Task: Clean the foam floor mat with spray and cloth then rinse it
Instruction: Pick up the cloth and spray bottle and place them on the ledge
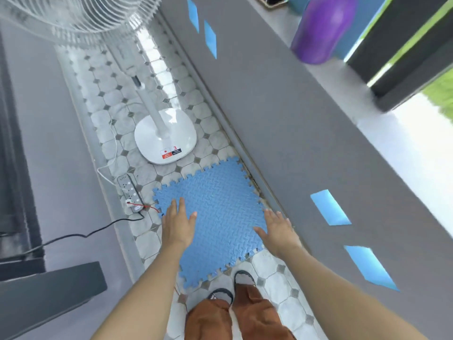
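Blue foam mat [215, 217] lies flat on tiled floor against the grey wall. Left hand [177, 222] and right hand [278, 228] reach over it, fingers spread, holding nothing. Risk: power strip [130, 193] sits just beside the mat; spray or rinse water could wet it.

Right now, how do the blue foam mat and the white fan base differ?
The blue foam mat is flat with jagged interlocking edges and a ridged texture; the white fan base is smooth, rounded and slightly domed. The fan base carries a pole and stickers, while the mat bears nothing of its own; the left hand and right hand reach over it, fingers spread. The mat lies nearer the person's feet, the fan base beyond it. Both sit on the tiled floor.
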A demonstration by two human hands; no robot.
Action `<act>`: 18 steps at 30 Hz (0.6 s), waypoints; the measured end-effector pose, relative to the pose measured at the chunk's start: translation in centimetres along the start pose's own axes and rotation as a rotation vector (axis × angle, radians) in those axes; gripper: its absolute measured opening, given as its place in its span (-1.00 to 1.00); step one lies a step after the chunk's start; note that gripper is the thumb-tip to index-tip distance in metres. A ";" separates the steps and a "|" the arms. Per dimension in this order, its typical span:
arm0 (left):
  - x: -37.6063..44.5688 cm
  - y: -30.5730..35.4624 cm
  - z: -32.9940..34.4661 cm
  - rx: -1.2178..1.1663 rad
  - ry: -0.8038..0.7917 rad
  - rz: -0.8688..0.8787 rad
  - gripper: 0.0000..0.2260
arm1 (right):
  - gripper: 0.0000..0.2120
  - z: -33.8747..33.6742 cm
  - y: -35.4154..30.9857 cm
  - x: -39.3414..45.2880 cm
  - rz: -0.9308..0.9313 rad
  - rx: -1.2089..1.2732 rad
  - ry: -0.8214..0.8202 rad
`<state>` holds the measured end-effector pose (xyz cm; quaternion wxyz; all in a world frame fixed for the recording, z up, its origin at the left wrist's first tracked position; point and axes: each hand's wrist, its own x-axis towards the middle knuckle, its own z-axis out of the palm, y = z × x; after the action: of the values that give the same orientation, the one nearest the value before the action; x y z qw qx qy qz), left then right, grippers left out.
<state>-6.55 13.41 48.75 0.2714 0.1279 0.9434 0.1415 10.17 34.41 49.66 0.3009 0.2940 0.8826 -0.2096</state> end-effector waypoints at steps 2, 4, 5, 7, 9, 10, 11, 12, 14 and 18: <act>-1.5 1.4 -2.4 0.029 -0.007 0.043 -0.43 | -0.34 -1.2 0.1 -3.2 0.029 0.055 0.031; -2.8 2.8 -4.7 0.066 -0.004 0.095 -0.43 | -0.34 -2.1 0.1 -6.1 0.051 0.103 0.062; -3.5 3.5 -5.6 0.087 -0.005 0.132 -0.43 | -0.34 -2.4 0.2 -7.4 0.066 0.126 0.081; -4.9 4.8 -7.1 0.117 -0.014 0.209 -0.43 | -0.34 -2.7 0.6 -10.1 0.111 0.175 0.130; -6.3 6.2 -8.0 0.149 -0.035 0.279 -0.44 | -0.33 -2.7 1.2 -12.9 0.176 0.250 0.171; -6.9 6.9 -8.2 0.176 -0.046 0.318 -0.44 | -0.33 -2.5 1.7 -14.4 0.211 0.287 0.191; -7.6 7.8 -8.3 0.205 -0.058 0.359 -0.43 | -0.33 -2.2 2.3 -16.0 0.249 0.316 0.216; -8.2 8.8 -8.1 0.231 -0.072 0.405 -0.43 | -0.32 -1.7 3.1 -17.6 0.292 0.341 0.241; -9.7 11.4 -7.5 0.287 -0.106 0.500 -0.42 | -0.32 -0.6 5.2 -21.2 0.400 0.394 0.303; -14.2 18.5 -4.5 0.407 -0.147 0.771 -0.40 | -0.34 3.2 10.2 -30.2 0.665 0.578 0.445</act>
<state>5.66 25.10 65.41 0.2345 0.5311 0.8135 0.0343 37.59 28.31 65.10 0.0619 0.6690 0.6895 -0.2703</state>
